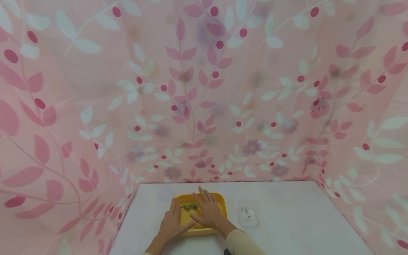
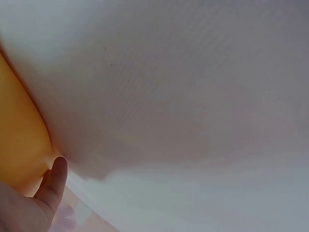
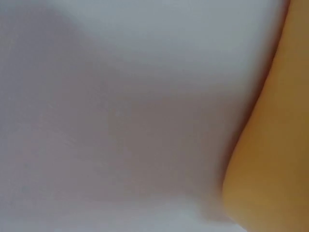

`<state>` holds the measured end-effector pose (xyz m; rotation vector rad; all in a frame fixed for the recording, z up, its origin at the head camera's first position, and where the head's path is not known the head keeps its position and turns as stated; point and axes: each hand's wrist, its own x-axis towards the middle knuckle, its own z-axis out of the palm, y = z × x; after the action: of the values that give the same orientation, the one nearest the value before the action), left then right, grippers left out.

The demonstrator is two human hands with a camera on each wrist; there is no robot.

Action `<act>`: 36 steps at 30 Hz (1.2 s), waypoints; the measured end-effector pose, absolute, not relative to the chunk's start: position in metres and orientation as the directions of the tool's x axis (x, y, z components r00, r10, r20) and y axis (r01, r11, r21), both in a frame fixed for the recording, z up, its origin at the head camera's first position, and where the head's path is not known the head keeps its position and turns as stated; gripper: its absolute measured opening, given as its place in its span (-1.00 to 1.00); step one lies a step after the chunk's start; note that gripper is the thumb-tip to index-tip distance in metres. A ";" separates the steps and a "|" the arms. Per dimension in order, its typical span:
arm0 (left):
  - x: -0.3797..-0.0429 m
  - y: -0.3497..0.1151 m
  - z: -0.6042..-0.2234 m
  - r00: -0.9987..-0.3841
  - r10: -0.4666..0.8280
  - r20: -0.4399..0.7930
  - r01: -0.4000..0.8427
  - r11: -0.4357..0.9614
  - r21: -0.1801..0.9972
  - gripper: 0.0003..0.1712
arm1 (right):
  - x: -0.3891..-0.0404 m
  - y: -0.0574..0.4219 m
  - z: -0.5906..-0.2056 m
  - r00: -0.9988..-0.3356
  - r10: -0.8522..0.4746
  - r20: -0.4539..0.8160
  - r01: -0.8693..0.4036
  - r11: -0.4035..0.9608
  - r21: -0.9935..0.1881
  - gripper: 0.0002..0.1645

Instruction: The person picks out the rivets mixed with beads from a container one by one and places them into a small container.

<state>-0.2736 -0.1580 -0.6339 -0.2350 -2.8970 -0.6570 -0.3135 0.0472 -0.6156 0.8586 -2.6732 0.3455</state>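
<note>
A yellow tray point(image 1: 201, 232) holds a cluster of small, shiny greenish pieces point(image 1: 188, 207), like glass marbles, towards its back left. At the tray's left side is my left hand point(image 1: 170, 223), fingers extended along the rim and thumb reaching over the front. In the left wrist view, fingertips point(image 2: 59, 166) lie right at the tray's outer wall point(image 2: 21, 125). My right hand point(image 1: 208, 211) spreads its fingers over the tray's middle, just right of the pieces, covering part of the floor. Only the tray's yellow side point(image 3: 273, 164) and table appear in the right wrist view.
To the right of the tray, a small clear container point(image 1: 248, 217) with a few dark specks sits on the white-covered table point(image 1: 293, 219). Pink leaf-patterned curtains point(image 1: 191, 106) hang behind the table and at both sides.
</note>
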 end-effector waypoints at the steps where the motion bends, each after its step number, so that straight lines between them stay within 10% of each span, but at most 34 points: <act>1: -0.275 -0.158 -0.635 -0.975 0.115 0.191 0.186 0.893 0.410 0.37 | -0.314 0.047 -0.615 -0.771 -0.525 0.360 -0.598 0.791 -0.127 -0.05; 21: -0.275 -0.147 -0.642 -0.966 0.128 0.225 0.220 0.866 0.449 0.46 | -0.325 0.019 -0.625 -0.743 -0.540 0.396 -0.650 0.724 -0.231 -0.53; 36: -0.272 -0.140 -0.638 -0.970 0.133 0.205 0.216 0.857 0.468 0.45 | -0.333 -0.002 -0.617 -0.829 -0.525 0.194 -0.556 0.734 -0.390 -0.70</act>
<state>-0.2723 -0.1403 -0.6375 -0.2718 -2.8666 -0.7517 -0.3332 -0.0022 -0.6175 0.8931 -2.8588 0.6786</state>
